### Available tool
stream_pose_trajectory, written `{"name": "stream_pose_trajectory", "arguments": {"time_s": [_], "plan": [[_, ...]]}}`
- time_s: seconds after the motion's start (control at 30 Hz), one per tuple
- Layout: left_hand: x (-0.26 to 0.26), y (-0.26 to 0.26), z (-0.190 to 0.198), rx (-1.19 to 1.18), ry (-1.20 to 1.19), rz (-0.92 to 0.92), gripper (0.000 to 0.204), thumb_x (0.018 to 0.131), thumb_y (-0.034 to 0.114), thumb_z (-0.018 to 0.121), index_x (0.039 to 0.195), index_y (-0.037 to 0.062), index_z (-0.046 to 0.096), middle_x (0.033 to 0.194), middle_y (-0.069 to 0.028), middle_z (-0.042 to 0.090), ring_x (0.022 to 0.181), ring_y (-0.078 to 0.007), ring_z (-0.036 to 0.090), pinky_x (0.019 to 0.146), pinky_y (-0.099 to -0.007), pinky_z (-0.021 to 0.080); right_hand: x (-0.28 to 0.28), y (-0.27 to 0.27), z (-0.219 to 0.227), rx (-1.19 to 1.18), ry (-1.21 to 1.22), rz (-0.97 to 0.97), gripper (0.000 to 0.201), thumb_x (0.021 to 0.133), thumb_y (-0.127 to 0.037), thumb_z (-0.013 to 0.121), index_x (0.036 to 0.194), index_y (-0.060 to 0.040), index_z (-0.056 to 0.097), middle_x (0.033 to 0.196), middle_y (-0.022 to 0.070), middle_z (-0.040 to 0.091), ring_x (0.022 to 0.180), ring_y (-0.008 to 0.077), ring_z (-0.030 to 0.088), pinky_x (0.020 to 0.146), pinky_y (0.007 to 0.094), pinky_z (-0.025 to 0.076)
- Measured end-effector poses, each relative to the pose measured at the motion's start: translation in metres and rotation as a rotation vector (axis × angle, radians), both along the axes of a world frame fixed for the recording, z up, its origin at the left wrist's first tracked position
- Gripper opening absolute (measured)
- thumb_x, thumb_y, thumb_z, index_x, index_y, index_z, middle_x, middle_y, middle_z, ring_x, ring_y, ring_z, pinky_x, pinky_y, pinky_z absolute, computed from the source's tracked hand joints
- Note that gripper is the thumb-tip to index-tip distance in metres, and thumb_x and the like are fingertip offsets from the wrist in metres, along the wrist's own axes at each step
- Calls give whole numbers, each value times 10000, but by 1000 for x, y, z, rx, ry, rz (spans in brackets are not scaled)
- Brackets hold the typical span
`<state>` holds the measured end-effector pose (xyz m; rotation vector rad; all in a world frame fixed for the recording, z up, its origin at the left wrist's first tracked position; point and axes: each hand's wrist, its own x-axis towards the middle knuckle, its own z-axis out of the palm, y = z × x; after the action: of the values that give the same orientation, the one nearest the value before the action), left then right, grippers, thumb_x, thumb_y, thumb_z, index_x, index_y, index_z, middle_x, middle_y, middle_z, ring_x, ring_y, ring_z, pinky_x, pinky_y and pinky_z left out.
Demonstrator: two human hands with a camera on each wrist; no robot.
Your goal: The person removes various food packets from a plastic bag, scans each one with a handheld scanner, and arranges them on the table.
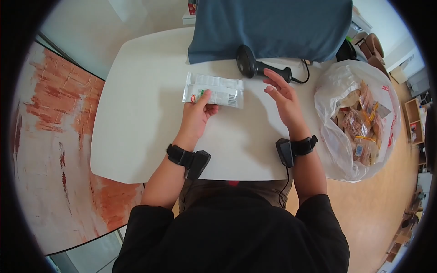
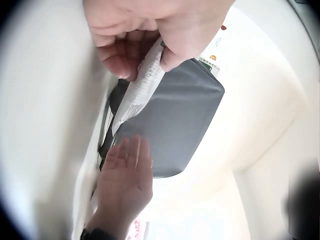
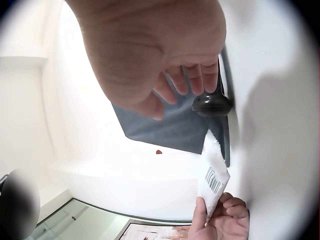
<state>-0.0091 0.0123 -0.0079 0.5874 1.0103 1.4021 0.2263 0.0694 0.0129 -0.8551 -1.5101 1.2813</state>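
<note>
The person's dark sleeves fill the bottom of the head view. Above them the left hand (image 1: 196,116) pinches a white packet (image 1: 214,90) by its near edge, thumb on top and fingers curled beneath, holding it just over the white table (image 1: 136,113) with the barcode at its right end. At about two o'clock from the packet lies a black handheld scanner (image 1: 255,67), its cable trailing right. The right hand (image 1: 282,98) hovers near the scanner's handle with fingers relaxed and spread, holding nothing. A good scan probably calls for keeping the packet flat, the barcode uncovered and turned toward the scanner. A clear bag of packaged goods (image 1: 359,118) sits at three o'clock, and a blue-grey cover (image 1: 273,27) lies at twelve.
</note>
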Motion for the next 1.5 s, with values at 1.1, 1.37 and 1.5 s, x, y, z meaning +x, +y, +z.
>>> {"name": "stream_pose_trajectory", "arguments": {"time_s": [1.1,1.37,1.5], "plan": [[-27,45,-5,74,-32,26,277,846,149,640,1080,37,544,978,-61,605,843,-150,579,780,-290,475,-3,2,-2,736,-898,-170,301,638,-60,660,928,-90,584,846,56,580,862,265,545,852,386,371],[-27,44,-5,89,23,-15,290,853,150,630,1103,34,541,1000,-67,607,860,-154,578,799,-304,468,-2,2,-4,722,-927,-178,262,644,-78,663,893,-92,581,826,53,578,853,259,546,838,377,373],[-27,43,-7,95,34,-19,275,858,145,623,1092,23,548,1006,-71,607,860,-158,582,800,-304,469,-1,2,-2,709,-936,-175,255,650,-82,660,893,-94,582,828,53,581,857,260,548,839,378,374]]}}
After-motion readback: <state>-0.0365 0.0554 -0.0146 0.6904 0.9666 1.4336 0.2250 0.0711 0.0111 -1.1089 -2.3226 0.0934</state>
